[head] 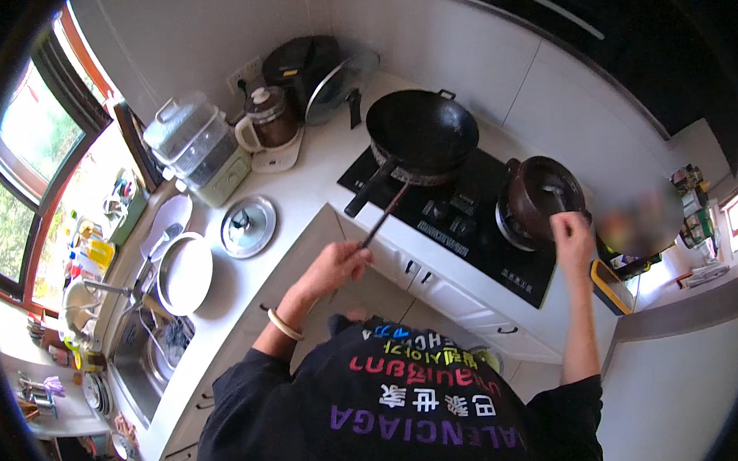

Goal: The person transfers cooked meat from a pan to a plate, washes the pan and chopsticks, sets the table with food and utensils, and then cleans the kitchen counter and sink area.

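Note:
My left hand (339, 264) is closed around dark chopsticks (386, 216), whose far ends point up toward the wok's handle. The black wok (423, 127) sits on the rear-left part of the black gas hob (456, 226). Over the hob's right side, my right hand (573, 235) grips the handle of a utensil, probably a spoon or ladle (555, 192), whose head is inside a dark brown pot (521, 204). The pot's contents are too dark to tell.
A glass lid (248, 227) and a white-rimmed pan (185, 274) lie on the left counter, beside the sink (135, 362). Behind them stand a food steamer (192, 146) and a glass kettle (270, 120). A glass lid with a black handle (343, 91) leans on a black appliance.

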{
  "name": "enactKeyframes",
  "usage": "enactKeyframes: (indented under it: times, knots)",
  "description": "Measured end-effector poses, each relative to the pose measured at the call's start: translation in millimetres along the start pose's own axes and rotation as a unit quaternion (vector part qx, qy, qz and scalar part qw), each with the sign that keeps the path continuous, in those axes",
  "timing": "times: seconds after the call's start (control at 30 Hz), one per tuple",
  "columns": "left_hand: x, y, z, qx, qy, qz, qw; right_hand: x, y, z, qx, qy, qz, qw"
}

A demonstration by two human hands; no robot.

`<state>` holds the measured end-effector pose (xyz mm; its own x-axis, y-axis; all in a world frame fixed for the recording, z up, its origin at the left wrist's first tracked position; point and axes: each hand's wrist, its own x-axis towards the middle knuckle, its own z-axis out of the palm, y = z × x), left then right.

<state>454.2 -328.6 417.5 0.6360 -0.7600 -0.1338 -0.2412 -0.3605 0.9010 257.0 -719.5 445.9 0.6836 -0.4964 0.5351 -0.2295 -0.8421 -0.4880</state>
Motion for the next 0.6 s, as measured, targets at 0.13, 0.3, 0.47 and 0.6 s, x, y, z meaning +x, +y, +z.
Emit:
enactKeyframes:
  times: [0.13,0.3,0.47,0.6]
  knots:
    - [20,5,25,-0.26,-0.091,0.012,0.961,-14,-98,58,0.205,-0.054,-0.073,0.975]
    - [81,35,56,-0.459,-0.105,0.069,0.879,-60,-119,122,0.409,-0.164,0.137,0.887]
    - [134,44,77,-0.473,-0.011,0.068,0.878,-65,-138,151,0.474,-0.284,0.173,0.816]
    - [153,71,86,-0.443,-0.034,0.076,0.893,-25,-103,171,0.491,-0.258,0.16,0.817]
